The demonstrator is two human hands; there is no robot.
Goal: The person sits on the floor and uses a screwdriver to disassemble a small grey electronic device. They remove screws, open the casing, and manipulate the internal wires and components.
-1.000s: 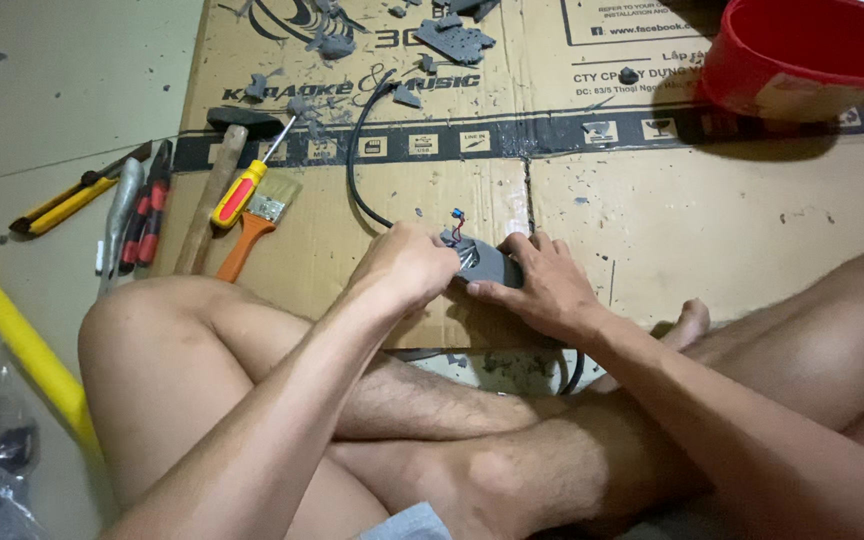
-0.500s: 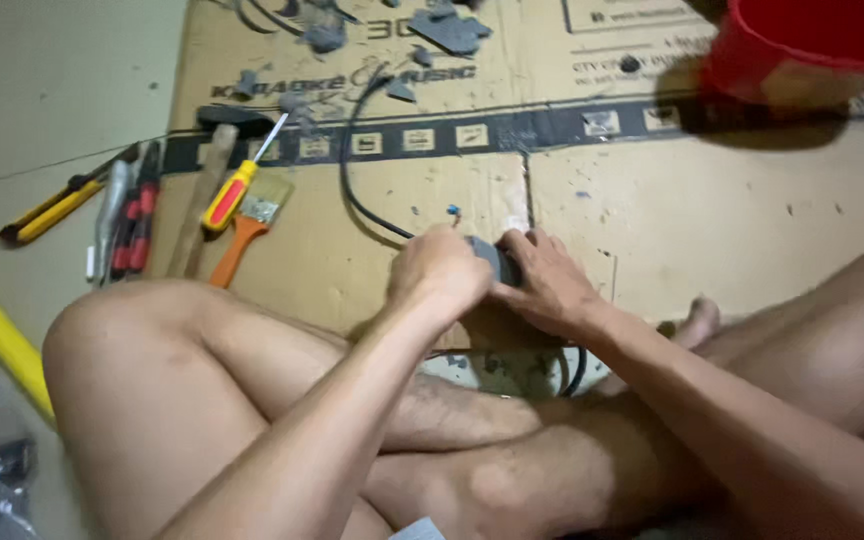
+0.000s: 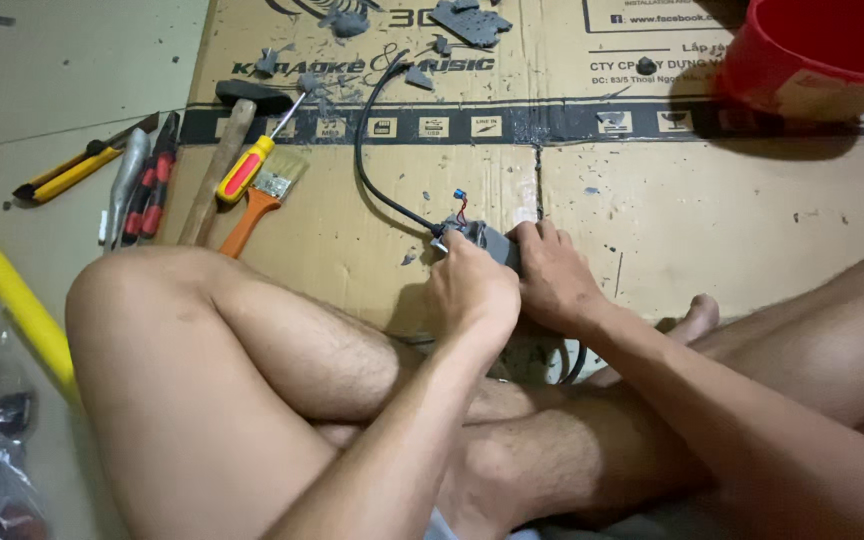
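Note:
I sit cross-legged on a flattened cardboard sheet point(image 3: 652, 200). Both hands close around a small grey electrical block point(image 3: 487, 240) just above the cardboard in front of my knees. My left hand point(image 3: 467, 290) grips its near left end. My right hand point(image 3: 552, 280) wraps its right side. A black cable point(image 3: 367, 160) curves from the block up to the cardboard's far edge, and short red and blue wire ends point(image 3: 460, 198) stick out of its top. The hands hide most of the block.
Left of the cable lie a hammer point(image 3: 227, 140), a red-and-yellow screwdriver point(image 3: 252, 165), an orange-handled brush point(image 3: 262, 195), pliers point(image 3: 152, 185) and a yellow utility knife point(image 3: 77, 170). A red bucket point(image 3: 812, 60) stands far right. Grey plastic scraps point(image 3: 467, 20) litter the far edge. A yellow pole point(image 3: 7, 285) crosses at left.
The hands and block stayed together on the cardboard. My left hand shifted slightly over the block's near end, and the view tilted a little.

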